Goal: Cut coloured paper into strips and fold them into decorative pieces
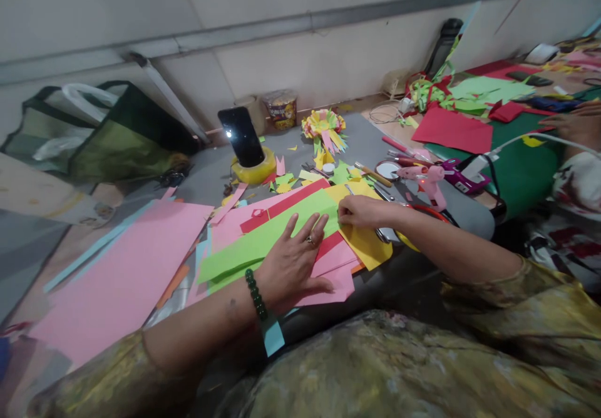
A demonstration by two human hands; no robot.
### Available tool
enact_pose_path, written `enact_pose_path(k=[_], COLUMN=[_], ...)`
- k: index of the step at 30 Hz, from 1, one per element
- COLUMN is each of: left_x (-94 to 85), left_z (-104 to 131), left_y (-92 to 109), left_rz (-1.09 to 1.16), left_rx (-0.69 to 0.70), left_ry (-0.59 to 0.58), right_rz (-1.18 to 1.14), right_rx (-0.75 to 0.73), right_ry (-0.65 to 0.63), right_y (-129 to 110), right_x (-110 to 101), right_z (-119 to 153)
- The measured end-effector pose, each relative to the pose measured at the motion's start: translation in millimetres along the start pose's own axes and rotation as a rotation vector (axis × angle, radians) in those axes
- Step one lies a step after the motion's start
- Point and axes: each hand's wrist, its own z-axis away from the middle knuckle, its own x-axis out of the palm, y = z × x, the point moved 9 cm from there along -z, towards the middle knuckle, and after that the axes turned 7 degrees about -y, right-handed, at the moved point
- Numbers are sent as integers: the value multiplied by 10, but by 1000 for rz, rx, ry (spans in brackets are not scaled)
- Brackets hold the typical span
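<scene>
A long strip of light green paper (253, 243), folded lengthwise, lies over a stack of coloured sheets. My left hand (293, 258) rests flat on it with fingers spread, its thumb over the pink paper (342, 283) below. At the strip's right end my right hand (359, 211) is closed, its fingertips curled on the green paper's edge. A yellow sheet (370, 243) lies under that hand. Red paper (331, 246) shows beneath the green one, and a red strip (286, 206) lies just behind it.
Large pink sheets (126, 274) lie at left. Behind are a phone (241, 136) on a tape roll (255, 166), a paper rosette (323, 127) and scattered scraps. A pink glue gun (425, 183) stands at right. Another person's hand (575, 124) is at the far right.
</scene>
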Motion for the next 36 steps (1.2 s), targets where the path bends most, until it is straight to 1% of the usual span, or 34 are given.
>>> enact_pose_path(k=[7, 11, 13, 14, 16, 17, 19, 20, 22, 25, 27, 29, 32, 36], left_x=[-20, 18, 49, 62, 80, 81, 71, 62, 51, 78, 107, 131, 152, 155], left_z=[196, 289, 318, 328, 337, 340, 346, 352, 379, 447, 472, 452, 366, 249], left_y=[-11, -49, -79, -94, -115, -118, -122, -138, -238, -476, -597, -666, -704, -711], left_rz=[-52, -81, -84, -81, -69, -60, -33, -12, 52, 211, 336, 439, 543, 590], left_rx=[-15, -29, -38, -46, -56, -58, -56, -65, -142, -312, -376, -394, -391, -384], left_ry=[53, 121, 146, 154, 161, 162, 158, 152, 127, 77, 65, 64, 57, 32], right_rz=[19, 45, 67, 81, 131, 160, 195, 190, 140, 57, 14, -18, -47, -86], right_rx=[18, 27, 35, 42, 36, 6, -107, -169, -248, -259, -259, -261, -267, -264], right_ry=[-3, 1, 9, 20, 79, 110, 148, 149, 121, 69, 36, 20, 6, 11], right_y=[-4, -1, -38, -73, -199, -297, -525, -625, -732, -711, -676, -654, -651, -659], right_x=[2, -21, -36, -41, -64, -64, -31, -3, 49, 72, 75, 73, 85, 86], right_z=[-10, 9, 53, 82, 147, 174, 204, 206, 176, 87, 34, -2, -27, -25])
